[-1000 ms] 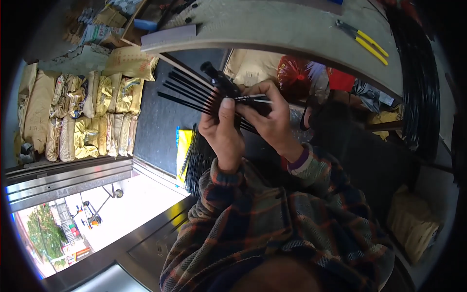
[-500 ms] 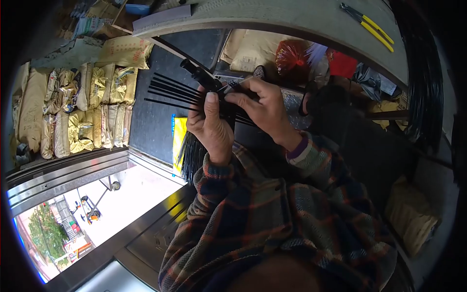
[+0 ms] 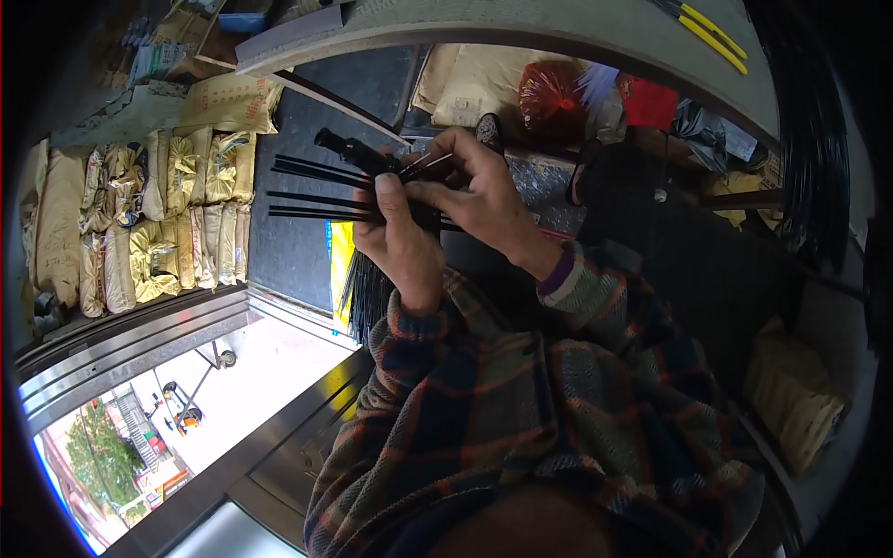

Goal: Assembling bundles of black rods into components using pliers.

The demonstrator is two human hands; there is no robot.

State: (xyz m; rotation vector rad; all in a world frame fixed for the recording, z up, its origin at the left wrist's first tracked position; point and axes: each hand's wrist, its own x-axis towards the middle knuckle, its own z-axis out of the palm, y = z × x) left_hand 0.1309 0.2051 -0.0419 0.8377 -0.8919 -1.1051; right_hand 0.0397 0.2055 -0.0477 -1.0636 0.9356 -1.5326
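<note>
My left hand (image 3: 406,253) is closed around several thin black strips (image 3: 314,173), its thumb on top. They fan out to the left of my fist, some grouped and some apart. A dark cylindrical piece with a ringed end (image 3: 346,149) sticks out above them, by the same hand. Right beside it, my right hand (image 3: 484,200) is closed, thumb and index finger pinching a thin dark piece (image 3: 430,167) near the strips' right ends. Its exact kind is partly hidden by the fingers. Below my left hand hangs a thick bunch of black strands (image 3: 368,296) by a yellow package (image 3: 342,265).
A curved grey tabletop (image 3: 521,26) runs beyond my hands, with yellow-handled pliers (image 3: 712,42) at its right. Wrapped brown packages (image 3: 153,246) are stacked at left. A red bag (image 3: 549,98) and a pale sack (image 3: 484,88) lie under the table. Long black strands (image 3: 814,158) hang at right.
Both hands have shifted slightly left. The fanned strips have spread into separate groups, and the ringed cylinder has moved left. My right fingers have tilted around the thin dark piece.
</note>
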